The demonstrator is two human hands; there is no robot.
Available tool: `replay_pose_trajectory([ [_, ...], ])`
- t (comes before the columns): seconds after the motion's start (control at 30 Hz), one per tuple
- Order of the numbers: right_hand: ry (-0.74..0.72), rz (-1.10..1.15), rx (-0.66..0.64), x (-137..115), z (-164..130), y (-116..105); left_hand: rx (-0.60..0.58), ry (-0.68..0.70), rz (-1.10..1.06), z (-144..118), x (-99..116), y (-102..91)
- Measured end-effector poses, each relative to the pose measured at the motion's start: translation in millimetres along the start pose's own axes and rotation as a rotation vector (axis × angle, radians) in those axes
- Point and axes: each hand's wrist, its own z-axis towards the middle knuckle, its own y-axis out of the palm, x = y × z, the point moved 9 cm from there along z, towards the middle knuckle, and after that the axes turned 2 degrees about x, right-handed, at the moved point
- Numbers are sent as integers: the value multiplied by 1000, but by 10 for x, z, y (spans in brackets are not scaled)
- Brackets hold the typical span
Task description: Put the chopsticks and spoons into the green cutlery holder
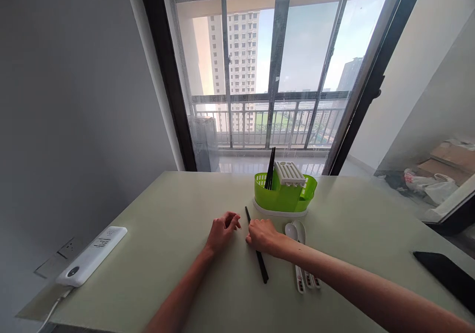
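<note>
A person's two bare hands rest near the middle of a pale green tabletop [156,239] before a tall glass door that looks out on a balcony railing and high-rise blocks. The right hand [261,236] lies knuckles-up over a pair of black chopsticks [260,263], which lie flat on the tabletop and run from just in front of the hand's far side back toward the person. The fingers of the right hand are curled down onto the chopsticks; whether they have actually gripped them cannot be told from this angle. The left hand [221,232] sits just beside, to the left, fingers loosely bent and slightly apart, its tips close to the chopsticks' far end and holding nothing.

Just right of the right hand, white spoons [299,254] lie side by side, bowls pointing away, handles partly hidden behind the forearm. Beyond the hands stands a bright green cutlery holder [284,197] on a white base, with more black chopsticks [270,168] standing upright in its left compartment and a white slotted insert [289,172] tilted on top. A white power strip [92,255] lies near the tabletop's left edge, and a black flat object [445,273] sits at the right edge.
</note>
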Motion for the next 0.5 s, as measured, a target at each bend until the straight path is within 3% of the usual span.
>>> replay_pose_trajectory([
  [0.5, -7, -11, -17, 23, 54, 14, -16, 4, 18, 7, -32, 18],
])
